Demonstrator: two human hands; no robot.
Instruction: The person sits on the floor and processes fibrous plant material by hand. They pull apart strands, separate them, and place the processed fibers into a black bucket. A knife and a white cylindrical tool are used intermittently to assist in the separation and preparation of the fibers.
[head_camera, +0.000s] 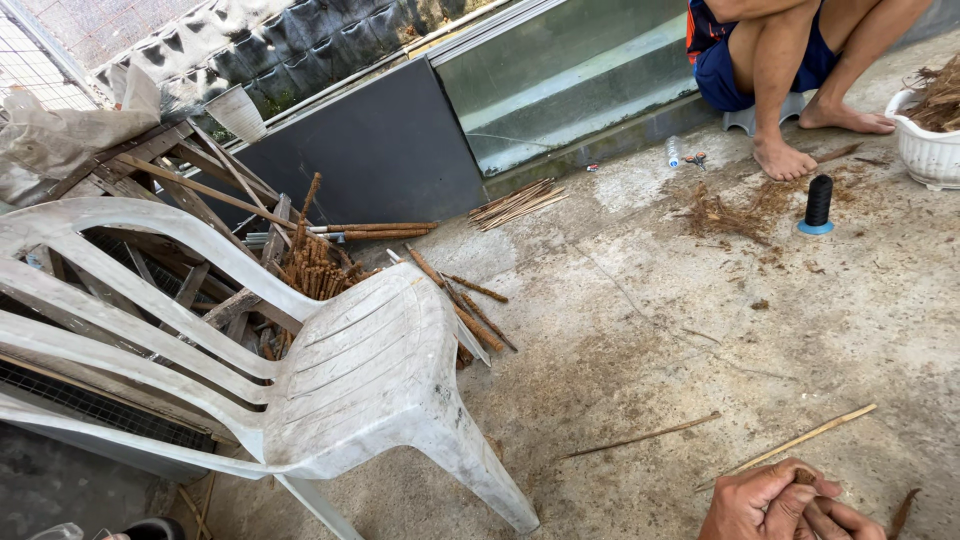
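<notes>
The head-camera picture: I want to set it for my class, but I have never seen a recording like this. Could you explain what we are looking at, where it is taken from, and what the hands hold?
There is one picture, taken by a camera worn on a person's head and looking down. At the bottom edge are that person's two hands, pressed together around a small brown piece; which hand grips it cannot be told. The concrete floor carries a thin stick near the hands, a white plastic chair, a pile of brown fibre-wrapped sticks behind it, and a black thread spool. A second person squats at the top right, beside a white pot of fibre.
</notes>
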